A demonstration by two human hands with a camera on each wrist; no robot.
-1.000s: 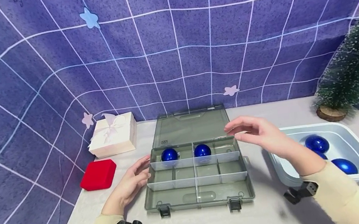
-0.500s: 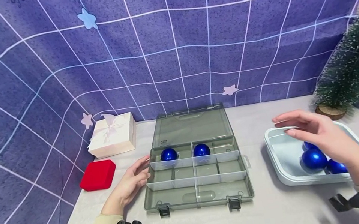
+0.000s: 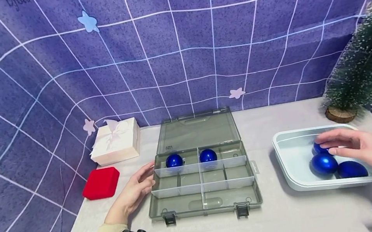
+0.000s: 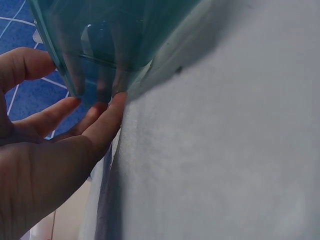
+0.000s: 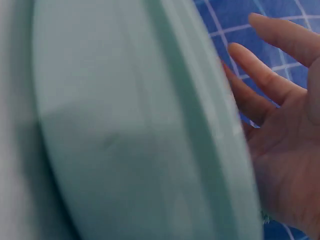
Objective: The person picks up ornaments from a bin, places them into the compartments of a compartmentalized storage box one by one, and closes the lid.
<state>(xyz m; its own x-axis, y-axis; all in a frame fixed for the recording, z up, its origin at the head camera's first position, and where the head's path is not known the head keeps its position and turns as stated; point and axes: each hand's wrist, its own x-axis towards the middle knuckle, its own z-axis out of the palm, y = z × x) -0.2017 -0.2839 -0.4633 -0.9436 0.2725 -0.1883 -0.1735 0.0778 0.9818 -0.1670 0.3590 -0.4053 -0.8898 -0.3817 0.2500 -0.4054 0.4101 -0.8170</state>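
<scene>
A smoky clear plastic compartment box [image 3: 180,209] lies with its lid [image 3: 196,132] laid back. Two shiny blue balls [image 3: 174,160] sit in separate compartments of its back row. My left hand [image 3: 136,191] rests against the box's left side, and its relaxed fingers touch the wall in the left wrist view. On the right, a pale blue tray [image 3: 291,157] holds three visible blue balls [image 3: 324,164]. My right hand [image 3: 361,147] hovers over the tray with fingers slightly bent near the farthest ball [image 3: 320,148], which they partly cover. Contact with that ball cannot be made out.
A red box [image 3: 101,183] and a white gift box [image 3: 116,142] with a ribbon stand at the left. A small artificial tree [image 3: 364,65] on a wooden base rises behind the tray. A purple gridded cloth [image 3: 165,67] hangs along the back and left.
My right hand has moved right from beside the compartment box to above the tray, then lowered towards the balls. My left hand stays at the box's side.
</scene>
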